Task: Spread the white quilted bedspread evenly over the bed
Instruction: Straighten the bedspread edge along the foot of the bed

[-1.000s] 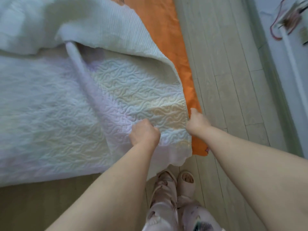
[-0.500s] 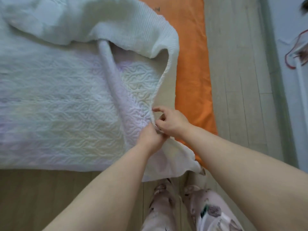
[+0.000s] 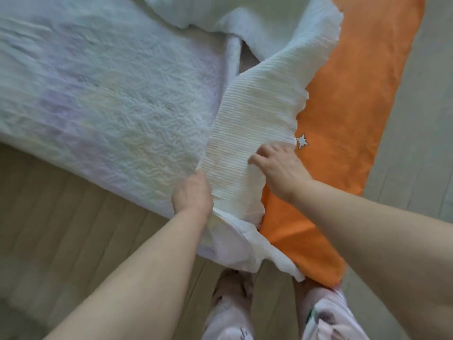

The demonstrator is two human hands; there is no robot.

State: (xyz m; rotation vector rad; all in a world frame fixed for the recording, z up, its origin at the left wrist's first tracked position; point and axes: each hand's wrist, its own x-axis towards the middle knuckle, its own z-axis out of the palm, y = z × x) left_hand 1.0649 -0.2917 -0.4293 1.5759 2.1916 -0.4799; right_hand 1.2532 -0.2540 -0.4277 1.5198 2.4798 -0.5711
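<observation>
The white quilted bedspread [image 3: 117, 99] lies over the low bed, reaching its near edge. Its near right corner [image 3: 255, 119] is folded back, showing a ribbed underside, and a loose end hangs down by my feet. My left hand [image 3: 192, 192] is shut on the fold's lower left edge. My right hand [image 3: 277, 165] rests on the ribbed flap with fingers curled into its right edge. An orange sheet [image 3: 343, 114] with a white star lies uncovered to the right of the flap.
Pale wood-plank floor [image 3: 56, 217] runs along the near side and to the right of the bed. My feet in patterned trousers [image 3: 235, 315] stand at the bed's corner. More bunched white fabric [image 3: 220, 13] lies at the top.
The corner has been flipped over and pulled toward the orange sheet, so its ribbed underside now faces up. My right hand has moved right along the edge. The view has shifted right.
</observation>
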